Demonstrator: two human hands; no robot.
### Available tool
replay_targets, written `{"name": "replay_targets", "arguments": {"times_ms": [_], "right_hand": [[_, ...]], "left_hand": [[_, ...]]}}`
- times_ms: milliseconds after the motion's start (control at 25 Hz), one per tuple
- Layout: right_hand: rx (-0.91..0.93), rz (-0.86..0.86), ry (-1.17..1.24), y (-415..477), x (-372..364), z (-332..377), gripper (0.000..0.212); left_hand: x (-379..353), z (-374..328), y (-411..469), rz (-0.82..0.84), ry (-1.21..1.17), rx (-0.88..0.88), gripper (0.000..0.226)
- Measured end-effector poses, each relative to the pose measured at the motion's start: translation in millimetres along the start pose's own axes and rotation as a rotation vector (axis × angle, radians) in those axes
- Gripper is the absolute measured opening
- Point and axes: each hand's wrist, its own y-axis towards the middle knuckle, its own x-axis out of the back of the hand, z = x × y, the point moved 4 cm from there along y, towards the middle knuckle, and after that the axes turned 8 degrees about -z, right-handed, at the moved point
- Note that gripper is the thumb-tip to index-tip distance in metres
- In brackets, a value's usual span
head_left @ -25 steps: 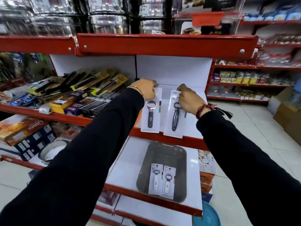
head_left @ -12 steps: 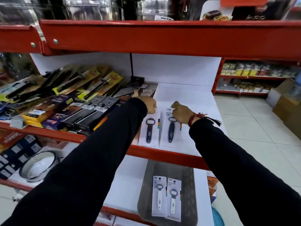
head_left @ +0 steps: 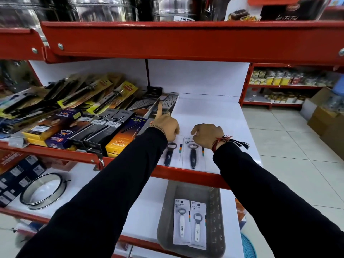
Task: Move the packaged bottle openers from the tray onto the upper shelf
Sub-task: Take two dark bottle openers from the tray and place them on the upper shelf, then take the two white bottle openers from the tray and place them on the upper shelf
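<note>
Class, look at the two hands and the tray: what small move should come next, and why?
Probably let go of the two dark-handled openers, which already lie flat on the upper shelf under the left hand and right hand, and draw both hands back down toward the tray. Two white-handled openers still lie in it, so the job looks half done.

Bright, even light falls from overhead; the white upper shelf (head_left: 210, 112) glares softly with faint shadows. Wide-angle bending curves the red shelf edge (head_left: 186, 40). Goods left of the shelf blur.
</note>
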Motion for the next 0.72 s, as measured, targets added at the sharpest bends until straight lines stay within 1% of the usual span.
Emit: {"name": "replay_targets", "arguments": {"times_ms": [80, 200, 280, 360, 400, 520, 640, 720], "right_hand": [[0.044, -0.056, -0.021, -8.6, 1.8, 0.5, 0.033], [0.103, -0.229, 0.016, -33.3, 19.9, 6.1, 0.034], [0.126, -0.325, 0.044, -55.6, 35.6, 12.3, 0.036], [0.138, -0.403, 0.04, -80.6, 50.2, 19.2, 0.04], [0.137, -0.424, 0.068, -96.9, 55.2, 21.6, 0.04], [0.144, -0.425, 0.202, -152.9, 59.1, 25.5, 0.036], [0.178, -0.313, 0.245, -209.5, 30.9, 19.7, 0.03], [0.176, -0.224, 0.254, -230.6, 12.3, 11.0, 0.028]], "left_hand": [[1.7, -1.3, -9.0, 0.014, 0.007, 0.008, 0.035], [12.9, -2.3, -29.3, -0.023, -0.067, 0.041, 0.041], [26.2, -4.3, -49.7, -0.15, -0.181, 0.083, 0.039], [40.7, -9.4, -73.2, -0.288, -0.289, 0.117, 0.031], [46.0, -13.6, -86.4, -0.31, -0.339, 0.133, 0.028], [54.8, -31.1, -132.6, -0.323, -0.423, 0.158, 0.027], [30.6, -56.5, -184.8, -0.245, -0.486, 0.126, 0.025], [13.3, -67.3, -210.3, -0.192, -0.491, 0.155, 0.023]]}}
